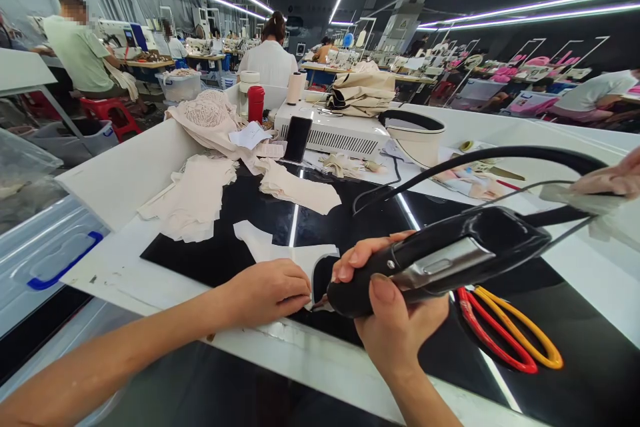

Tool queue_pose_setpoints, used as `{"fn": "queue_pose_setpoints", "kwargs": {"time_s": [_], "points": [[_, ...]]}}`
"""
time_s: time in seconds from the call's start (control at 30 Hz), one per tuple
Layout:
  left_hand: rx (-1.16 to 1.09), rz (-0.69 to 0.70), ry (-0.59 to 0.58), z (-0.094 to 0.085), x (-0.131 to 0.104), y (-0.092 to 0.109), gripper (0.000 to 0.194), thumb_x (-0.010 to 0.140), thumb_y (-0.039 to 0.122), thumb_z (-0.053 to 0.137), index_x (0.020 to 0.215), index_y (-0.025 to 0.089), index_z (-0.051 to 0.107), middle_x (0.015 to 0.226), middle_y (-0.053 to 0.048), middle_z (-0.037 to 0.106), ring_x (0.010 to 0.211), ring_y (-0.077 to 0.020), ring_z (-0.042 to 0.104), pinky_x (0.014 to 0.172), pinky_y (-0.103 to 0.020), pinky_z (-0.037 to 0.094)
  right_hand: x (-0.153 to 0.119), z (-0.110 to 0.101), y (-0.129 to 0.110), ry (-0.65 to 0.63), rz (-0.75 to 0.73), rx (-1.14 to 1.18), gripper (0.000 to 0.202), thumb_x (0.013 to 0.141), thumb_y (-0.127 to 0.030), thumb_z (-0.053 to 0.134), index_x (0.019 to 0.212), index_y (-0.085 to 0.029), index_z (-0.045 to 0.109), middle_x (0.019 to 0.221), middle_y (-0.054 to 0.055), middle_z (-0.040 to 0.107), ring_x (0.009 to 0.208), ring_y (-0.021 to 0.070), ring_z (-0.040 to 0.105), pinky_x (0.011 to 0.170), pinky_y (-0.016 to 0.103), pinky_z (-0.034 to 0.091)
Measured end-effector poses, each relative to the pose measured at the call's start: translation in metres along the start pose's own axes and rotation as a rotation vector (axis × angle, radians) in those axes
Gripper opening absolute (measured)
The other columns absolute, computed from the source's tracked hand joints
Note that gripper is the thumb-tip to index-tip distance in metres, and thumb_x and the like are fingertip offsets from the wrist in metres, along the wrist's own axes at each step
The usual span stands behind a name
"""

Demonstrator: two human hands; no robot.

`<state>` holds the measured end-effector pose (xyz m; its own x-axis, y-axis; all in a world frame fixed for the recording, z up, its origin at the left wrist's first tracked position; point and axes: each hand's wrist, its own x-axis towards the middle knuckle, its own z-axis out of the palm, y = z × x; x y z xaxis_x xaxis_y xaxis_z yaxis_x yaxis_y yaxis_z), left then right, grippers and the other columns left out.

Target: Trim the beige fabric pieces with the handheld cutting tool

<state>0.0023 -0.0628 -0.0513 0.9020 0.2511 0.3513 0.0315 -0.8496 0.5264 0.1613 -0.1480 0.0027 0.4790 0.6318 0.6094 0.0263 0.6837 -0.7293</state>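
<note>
My right hand point(395, 313) is wrapped round a black handheld tool point(450, 260) with a metal lever and a thick black cable. Its dark tip touches the edge of a pale fabric piece point(285, 253) lying on the black board point(380, 227). My left hand point(270, 290) rests on that piece's near edge, fingers pressed together; anything pinched under them is hidden. Beyond lie two stacks of beige cut fabric, one at the left point(195, 197) and one in the middle point(300, 188). Scissors point(510, 333) with red and yellow handles lie right of my right hand.
A phone point(297, 139) leans on a white machine box point(335, 130). Behind are a red cup point(255, 104), folded beige cloth point(363, 90) and a round container point(415, 137). Someone's hand point(613, 177) reaches in at the right. People sit at sewing stations beyond.
</note>
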Motion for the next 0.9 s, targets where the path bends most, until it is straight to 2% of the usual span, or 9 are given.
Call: {"fn": "queue_pose_setpoints", "kwargs": {"time_s": [0.1, 0.23, 0.37, 0.47, 0.63, 0.9], "points": [[0.026, -0.026, -0.020, -0.002, 0.002, 0.001, 0.020, 0.111, 0.018, 0.056, 0.100, 0.017, 0.073, 0.106, -0.007, 0.077, 0.104, -0.0212, 0.071, 0.100, -0.032, 0.055, 0.000, 0.000, 0.001, -0.001, -0.008, -0.008, 0.042, 0.089, -0.041, 0.088, 0.116, -0.027, 0.060, 0.080, -0.003, 0.067, 0.056, 0.0161, 0.065, 0.052, 0.031, 0.057], [0.063, -0.058, -0.024, 0.000, 0.006, 0.001, 0.011, 0.107, 0.019, 0.066, 0.098, 0.018, 0.071, 0.105, -0.006, 0.075, 0.104, -0.0224, 0.070, 0.098, -0.032, 0.055, 0.001, 0.000, 0.001, 0.001, -0.026, -0.009, 0.041, 0.089, -0.040, 0.088, 0.116, -0.026, 0.060, 0.078, -0.003, 0.068, 0.056, 0.0154, 0.062, 0.052, 0.030, 0.057], [0.103, -0.058, 0.009, 0.005, 0.009, 0.000, 0.004, 0.103, 0.013, 0.069, 0.101, 0.017, 0.071, 0.107, -0.007, 0.072, 0.102, -0.0221, 0.069, 0.096, -0.032, 0.056, 0.001, 0.000, 0.002, 0.002, -0.017, 0.002, 0.040, 0.089, -0.039, 0.088, 0.115, -0.026, 0.061, 0.079, -0.003, 0.068, 0.056, 0.0153, 0.062, 0.052, 0.030, 0.058], [0.130, -0.017, 0.050, 0.007, 0.009, -0.001, 0.007, 0.102, 0.010, 0.070, 0.101, 0.017, 0.070, 0.111, -0.007, 0.072, 0.103, -0.0216, 0.068, 0.094, -0.030, 0.055, 0.000, 0.001, 0.002, 0.005, -0.014, 0.008, 0.039, 0.089, -0.038, 0.088, 0.115, -0.026, 0.061, 0.080, -0.003, 0.069, 0.056, 0.0156, 0.063, 0.053, 0.031, 0.058], [0.172, 0.061, 0.030, 0.005, 0.007, -0.003, 0.009, 0.101, 0.007, 0.071, 0.101, 0.016, 0.070, 0.100, -0.005, 0.073, 0.095, -0.0209, 0.069, 0.091, -0.030, 0.056, 0.001, 0.003, 0.001, 0.018, -0.017, 0.010, 0.040, 0.088, -0.040, 0.089, 0.113, -0.026, 0.061, 0.079, -0.004, 0.068, 0.055, 0.0147, 0.063, 0.053, 0.030, 0.058], [0.199, 0.261, 0.037, -0.005, 0.000, -0.010, 0.018, 0.108, 0.006, 0.056, 0.105, 0.015, 0.071, 0.103, -0.007, 0.077, 0.097, -0.0210, 0.071, 0.095, -0.032, 0.056, 0.001, 0.003, 0.001, 0.018, -0.016, -0.004, 0.040, 0.088, -0.041, 0.089, 0.112, -0.026, 0.060, 0.079, -0.004, 0.068, 0.055, 0.0145, 0.064, 0.051, 0.029, 0.058]]}}
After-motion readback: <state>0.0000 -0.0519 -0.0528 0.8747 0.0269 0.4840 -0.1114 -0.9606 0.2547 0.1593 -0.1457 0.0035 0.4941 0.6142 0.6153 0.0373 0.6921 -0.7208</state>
